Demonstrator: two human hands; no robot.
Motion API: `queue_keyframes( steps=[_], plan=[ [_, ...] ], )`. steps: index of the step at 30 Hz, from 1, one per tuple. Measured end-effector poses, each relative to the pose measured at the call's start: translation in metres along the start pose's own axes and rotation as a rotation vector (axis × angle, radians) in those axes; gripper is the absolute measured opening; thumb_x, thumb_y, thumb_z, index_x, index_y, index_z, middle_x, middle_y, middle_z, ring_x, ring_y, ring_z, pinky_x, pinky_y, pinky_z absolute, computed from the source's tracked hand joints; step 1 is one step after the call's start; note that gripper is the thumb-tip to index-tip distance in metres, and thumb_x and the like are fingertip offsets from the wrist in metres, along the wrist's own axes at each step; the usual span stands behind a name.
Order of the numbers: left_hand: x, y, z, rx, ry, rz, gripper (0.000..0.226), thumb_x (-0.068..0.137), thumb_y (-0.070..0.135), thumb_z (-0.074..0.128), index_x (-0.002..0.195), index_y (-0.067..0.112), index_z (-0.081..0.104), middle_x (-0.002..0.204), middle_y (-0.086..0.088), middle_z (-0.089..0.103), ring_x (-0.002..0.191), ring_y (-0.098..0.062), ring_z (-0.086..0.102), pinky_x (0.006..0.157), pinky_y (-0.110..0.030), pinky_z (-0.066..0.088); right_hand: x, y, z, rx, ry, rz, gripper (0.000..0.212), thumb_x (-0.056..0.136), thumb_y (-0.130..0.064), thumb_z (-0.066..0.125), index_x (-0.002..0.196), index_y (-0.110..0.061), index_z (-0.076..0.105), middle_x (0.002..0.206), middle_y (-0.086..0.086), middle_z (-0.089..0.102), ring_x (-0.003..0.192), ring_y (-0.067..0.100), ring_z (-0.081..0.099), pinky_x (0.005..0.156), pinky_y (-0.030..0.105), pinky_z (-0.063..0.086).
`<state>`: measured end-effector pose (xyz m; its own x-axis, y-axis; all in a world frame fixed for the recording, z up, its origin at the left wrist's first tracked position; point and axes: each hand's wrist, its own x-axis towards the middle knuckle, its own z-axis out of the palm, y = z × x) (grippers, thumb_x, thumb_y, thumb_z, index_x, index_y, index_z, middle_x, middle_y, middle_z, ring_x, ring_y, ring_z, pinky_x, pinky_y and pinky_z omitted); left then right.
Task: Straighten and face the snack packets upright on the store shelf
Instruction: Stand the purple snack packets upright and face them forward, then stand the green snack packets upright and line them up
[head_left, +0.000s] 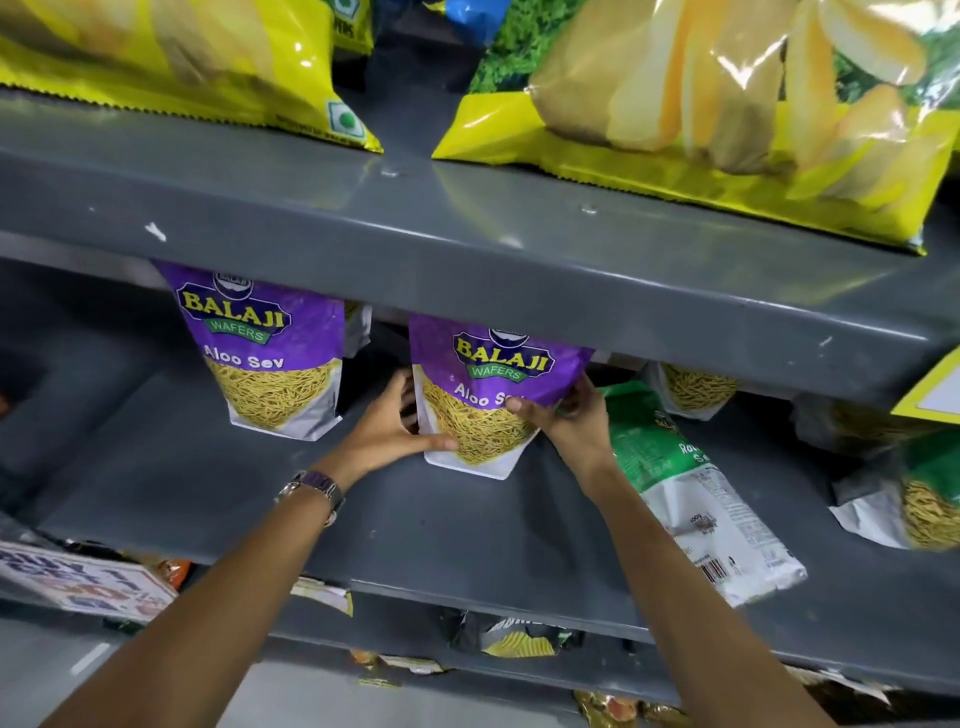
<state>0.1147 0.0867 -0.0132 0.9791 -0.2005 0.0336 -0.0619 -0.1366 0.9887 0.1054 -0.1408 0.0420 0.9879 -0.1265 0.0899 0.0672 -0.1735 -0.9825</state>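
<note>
You're looking at smooth grey painted metal on the shelf (467, 525), faintly sheened and chipped in spots. The purple packet (483, 395) is glossy plastic film with a matt white base. The yellow bags (727, 130) above are shiny, crinkled film with clear windows. Your wristwatch (317, 488) band looks like polished metal.

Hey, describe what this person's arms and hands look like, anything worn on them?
Both forearms are bare, with no sleeves or gloves in view. The left hand has a wristwatch just behind it, with a silvery metal link band and a dark purplish face. The right hand and its wrist carry nothing that shows; no rings can be made out on either hand.
</note>
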Motion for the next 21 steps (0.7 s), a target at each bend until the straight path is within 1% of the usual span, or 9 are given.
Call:
queue_keyframes(
  steps=[5, 8, 11, 13, 14, 16, 17, 19, 21],
  plan=[
    [-0.003, -0.012, 0.002, 0.009, 0.034, 0.028, 0.076, 0.057, 0.028, 0.087, 0.113, 0.052, 0.042, 0.122, 0.018, 0.056, 0.113, 0.004, 0.055, 0.093, -0.021, 0.047, -0.008, 0.004, -0.001, 0.155, 0.037, 0.058, 0.029, 0.068, 0.007, 0.075, 0.085, -0.005, 0.054, 0.086, 0.005, 0.067, 0.065, -0.001, 0.066, 0.062, 0.014, 0.053],
    [-0.005, -0.017, 0.001, 0.035, 0.051, 0.026, 0.073, 0.064, 0.015, 0.082, 0.116, 0.047, 0.041, 0.120, 0.017, 0.056, 0.109, 0.009, 0.055, 0.097, -0.027, 0.047, -0.013, 0.003, 0.000, 0.175, 0.053, 0.048, 0.030, 0.071, 0.008, 0.072, 0.092, -0.002, 0.053, 0.087, 0.004, 0.066, 0.067, -0.001, 0.066, 0.064, 0.014, 0.054],
    [-0.011, -0.014, 0.006, 0.048, 0.078, 0.031, 0.081, 0.066, 0.011, 0.081, 0.129, 0.034, 0.037, 0.127, 0.013, 0.052, 0.111, 0.011, 0.051, 0.099, -0.023, 0.045, -0.018, 0.000, -0.003, 0.100, 0.068, 0.022, 0.034, 0.072, 0.000, 0.075, 0.099, -0.004, 0.056, 0.089, 0.001, 0.067, 0.071, -0.003, 0.065, 0.068, 0.013, 0.053],
    [-0.026, -0.013, 0.025, -0.001, 0.256, 0.063, 0.089, 0.067, 0.005, 0.079, 0.139, 0.017, 0.029, 0.137, 0.005, 0.041, 0.119, 0.002, 0.046, 0.099, -0.020, 0.040, -0.021, 0.000, -0.014, 0.065, 0.103, -0.003, 0.034, 0.074, -0.007, 0.076, 0.102, -0.006, 0.058, 0.098, 0.006, 0.066, 0.087, 0.008, 0.064, 0.079, 0.022, 0.053],
    [-0.037, -0.011, 0.040, -0.049, 0.389, 0.088, 0.084, 0.069, 0.003, 0.077, 0.137, 0.013, 0.029, 0.138, 0.003, 0.038, 0.119, -0.003, 0.046, 0.097, -0.019, 0.040, -0.022, 0.000, -0.025, 0.067, 0.152, -0.011, 0.034, 0.075, -0.007, 0.075, 0.104, -0.007, 0.058, 0.102, 0.009, 0.064, 0.094, 0.014, 0.062, 0.085, 0.028, 0.052],
    [-0.060, -0.004, 0.078, -0.176, 0.600, 0.128, 0.064, 0.075, -0.007, 0.068, 0.126, 0.016, 0.039, 0.130, -0.004, 0.044, 0.109, -0.012, 0.052, 0.091, -0.025, 0.045, -0.024, 0.001, -0.054, 0.053, 0.276, -0.033, 0.034, 0.077, -0.006, 0.073, 0.107, -0.006, 0.058, 0.105, 0.011, 0.063, 0.099, 0.020, 0.060, 0.089, 0.035, 0.049],
    [-0.069, 0.000, 0.100, -0.236, 0.632, 0.131, 0.058, 0.076, -0.012, 0.062, 0.120, 0.021, 0.043, 0.122, -0.006, 0.050, 0.103, -0.017, 0.055, 0.087, -0.029, 0.047, -0.025, 0.002, -0.072, 0.013, 0.328, -0.035, 0.032, 0.077, -0.007, 0.072, 0.106, -0.006, 0.059, 0.104, 0.011, 0.064, 0.098, 0.022, 0.061, 0.089, 0.037, 0.050],
    [-0.078, 0.012, 0.146, -0.282, 0.591, 0.101, 0.058, 0.074, -0.019, 0.054, 0.109, 0.027, 0.047, 0.111, -0.004, 0.054, 0.093, -0.020, 0.056, 0.077, -0.023, 0.049, -0.023, 0.012, -0.113, -0.127, 0.400, 0.002, 0.028, 0.077, -0.011, 0.072, 0.102, -0.013, 0.061, 0.099, 0.009, 0.066, 0.099, 0.029, 0.064, 0.089, 0.043, 0.050],
    [-0.073, 0.025, 0.185, -0.384, 0.456, -0.069, 0.055, 0.074, -0.020, 0.056, 0.111, 0.020, 0.047, 0.113, -0.008, 0.052, 0.091, -0.018, 0.053, 0.069, -0.020, 0.049, -0.020, 0.022, -0.151, -0.317, 0.395, 0.127, 0.030, 0.076, -0.026, 0.073, 0.102, -0.018, 0.060, 0.100, 0.010, 0.068, 0.103, 0.034, 0.063, 0.090, 0.045, 0.050]
  ],
)
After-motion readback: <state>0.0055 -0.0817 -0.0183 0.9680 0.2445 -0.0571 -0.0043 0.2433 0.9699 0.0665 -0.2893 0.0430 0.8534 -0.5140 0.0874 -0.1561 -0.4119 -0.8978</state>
